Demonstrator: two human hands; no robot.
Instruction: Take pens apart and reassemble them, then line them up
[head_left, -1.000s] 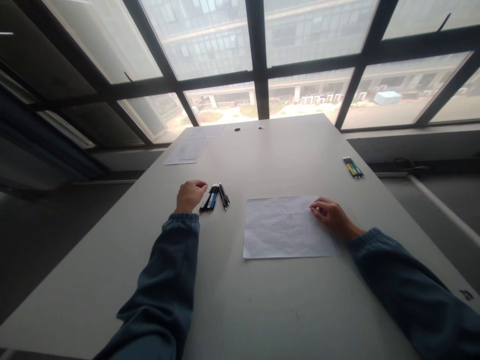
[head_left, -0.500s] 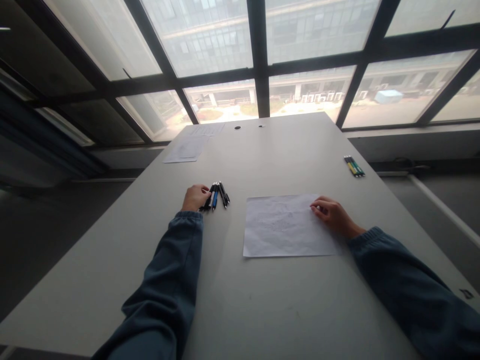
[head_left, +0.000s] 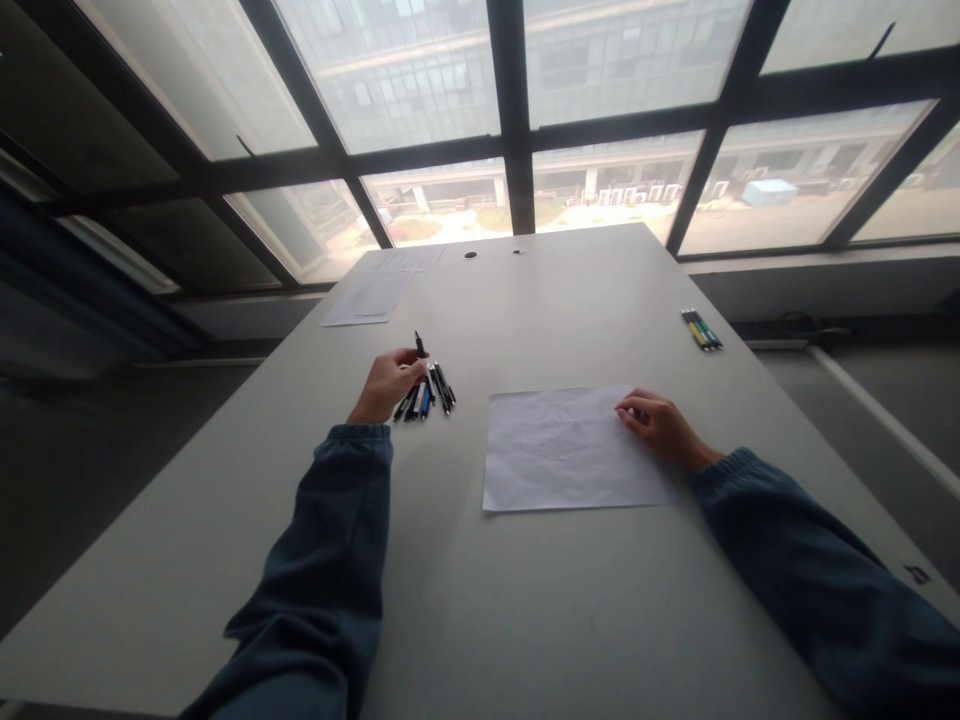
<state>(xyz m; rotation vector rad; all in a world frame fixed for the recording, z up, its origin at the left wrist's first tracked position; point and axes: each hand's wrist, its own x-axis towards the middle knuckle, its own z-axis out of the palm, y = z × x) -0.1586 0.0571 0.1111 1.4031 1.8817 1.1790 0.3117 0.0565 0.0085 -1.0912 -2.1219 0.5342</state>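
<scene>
My left hand [head_left: 388,382] pinches a black pen [head_left: 419,345] between thumb and fingers, with one end sticking up above the fingertips. Just below that hand, a loose fan of several pens [head_left: 421,400], mostly black and one with a blue part, lies on the table. My right hand [head_left: 660,425] rests at the right side of a white sheet of paper [head_left: 555,470]. Its fingers are curled together, and whatever may be between them is hidden. Faint grey marks show on the sheet.
More printed sheets [head_left: 360,300] lie at the table's far left. Several green, yellow and dark pens [head_left: 702,329] sit in a row near the right edge. The white table [head_left: 480,620] reaches to the windows, with two round holes at its far end.
My left hand has lifted slightly from the pens, and a black pen now stands up in its fingers. My right hand stays on the paper. The view has shifted slightly.
</scene>
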